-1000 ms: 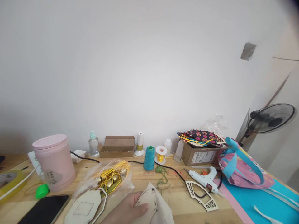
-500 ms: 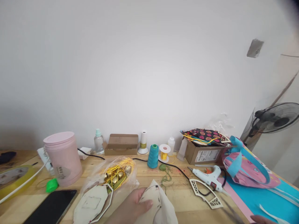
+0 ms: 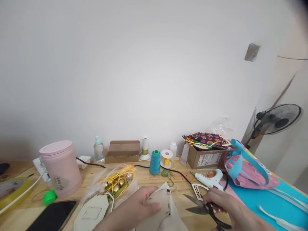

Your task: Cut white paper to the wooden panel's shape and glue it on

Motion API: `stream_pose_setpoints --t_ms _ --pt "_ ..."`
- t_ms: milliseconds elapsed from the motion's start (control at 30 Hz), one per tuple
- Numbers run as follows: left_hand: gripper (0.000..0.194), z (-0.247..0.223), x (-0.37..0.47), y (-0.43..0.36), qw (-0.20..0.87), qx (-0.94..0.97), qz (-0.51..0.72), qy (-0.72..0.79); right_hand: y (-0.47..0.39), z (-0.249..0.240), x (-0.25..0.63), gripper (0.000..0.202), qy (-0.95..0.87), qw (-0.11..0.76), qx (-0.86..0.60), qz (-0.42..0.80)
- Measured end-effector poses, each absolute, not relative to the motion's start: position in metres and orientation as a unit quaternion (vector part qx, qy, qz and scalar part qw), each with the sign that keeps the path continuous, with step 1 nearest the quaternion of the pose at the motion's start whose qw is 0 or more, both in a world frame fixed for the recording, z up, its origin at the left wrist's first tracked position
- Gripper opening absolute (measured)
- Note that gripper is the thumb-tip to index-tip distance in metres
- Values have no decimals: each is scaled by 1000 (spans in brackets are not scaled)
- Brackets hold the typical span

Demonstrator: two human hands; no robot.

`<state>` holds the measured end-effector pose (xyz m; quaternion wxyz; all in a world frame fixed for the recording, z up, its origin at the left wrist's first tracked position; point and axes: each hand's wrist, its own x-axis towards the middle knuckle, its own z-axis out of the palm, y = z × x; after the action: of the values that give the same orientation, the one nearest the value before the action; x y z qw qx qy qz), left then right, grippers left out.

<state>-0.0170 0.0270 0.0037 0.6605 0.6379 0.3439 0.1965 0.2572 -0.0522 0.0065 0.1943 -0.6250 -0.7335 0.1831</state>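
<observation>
A cream fabric piece with dark marks rises at the bottom middle, pinched between the thumb and fingers of my left hand. To its right, my right hand grips black-handled scissors, whose blades are spread and point left toward the fabric without touching it. Behind the scissors, a cut-out wooden frame is partly hidden by my right hand. Left of my left hand lies a cream octagonal piece with a drawn rectangle.
A white glue gun lies behind my right hand. Gold bells with yellow cord sit in a plastic bag. A phone and pink canister stand left; a teal thread cone and carton are behind.
My right hand has come in from the lower right edge with the scissors, now over the wooden frame. My left hand still grips the fabric. The view has shifted slightly.
</observation>
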Motion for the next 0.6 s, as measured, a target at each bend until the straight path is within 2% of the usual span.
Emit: stream_pose_setpoints --t_ms 133,300,600 --pt "30 18 -15 28 634 666 164 357 -33 34 256 51 -808 134 -549 166" --pt "25 18 -10 27 719 609 165 291 -22 49 250 44 -829 84 -511 208" --pt "28 11 -4 32 735 570 190 312 -18 39 261 43 -820 103 -522 209"
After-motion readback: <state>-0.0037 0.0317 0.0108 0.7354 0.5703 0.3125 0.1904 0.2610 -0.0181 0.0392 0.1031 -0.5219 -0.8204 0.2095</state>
